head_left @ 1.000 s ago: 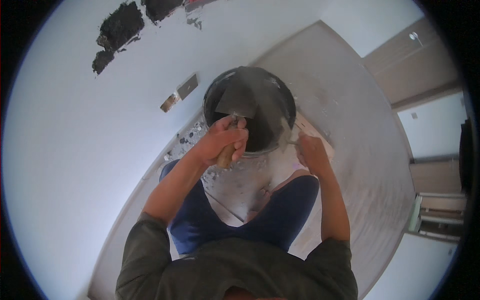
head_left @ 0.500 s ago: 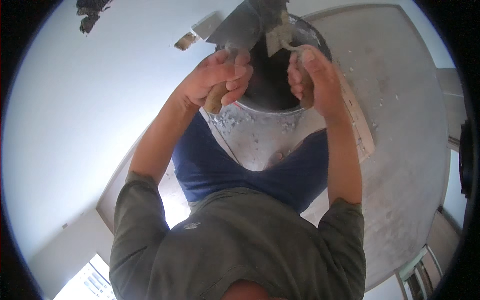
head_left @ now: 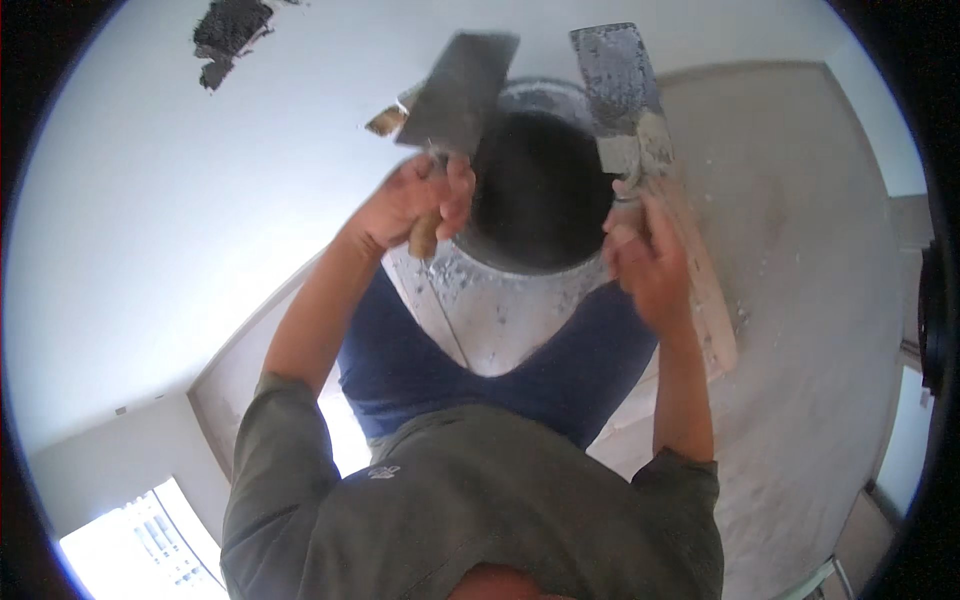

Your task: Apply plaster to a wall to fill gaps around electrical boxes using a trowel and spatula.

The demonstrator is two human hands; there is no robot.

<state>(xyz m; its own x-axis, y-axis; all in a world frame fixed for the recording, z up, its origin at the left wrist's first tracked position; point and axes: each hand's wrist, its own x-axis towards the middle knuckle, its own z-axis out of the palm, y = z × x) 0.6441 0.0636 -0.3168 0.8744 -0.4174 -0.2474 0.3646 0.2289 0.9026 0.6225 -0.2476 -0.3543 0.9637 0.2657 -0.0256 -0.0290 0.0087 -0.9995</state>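
Observation:
My left hand [head_left: 420, 200] is closed round the wooden handle of a flat-bladed trowel [head_left: 462, 88]. Its grey blade points away from me, over the left side of a black bucket [head_left: 548, 272]. In my right hand [head_left: 650, 255] is a second trowel [head_left: 616, 72], gripped by its handle, its long blade smeared with grey plaster. Pale crust clings to that blade near the handle. This blade stands at the bucket's right far edge, apart from the left one. The bucket's dark inside lies between my hands; what it contains is too dark to tell.
Behind the left trowel, a wooden handle [head_left: 386, 121] of another tool shows. A white wall [head_left: 150, 220] at left bears a dark rough patch [head_left: 232, 30]. Crumbs litter the surface before the bucket. A wooden board [head_left: 712, 325] lies right of it on the grey floor [head_left: 800, 370].
The two trowels, close together over the bucket before, are now apart. My right hand has moved right and nearer to me with its trowel; my left hand has shifted slightly left.

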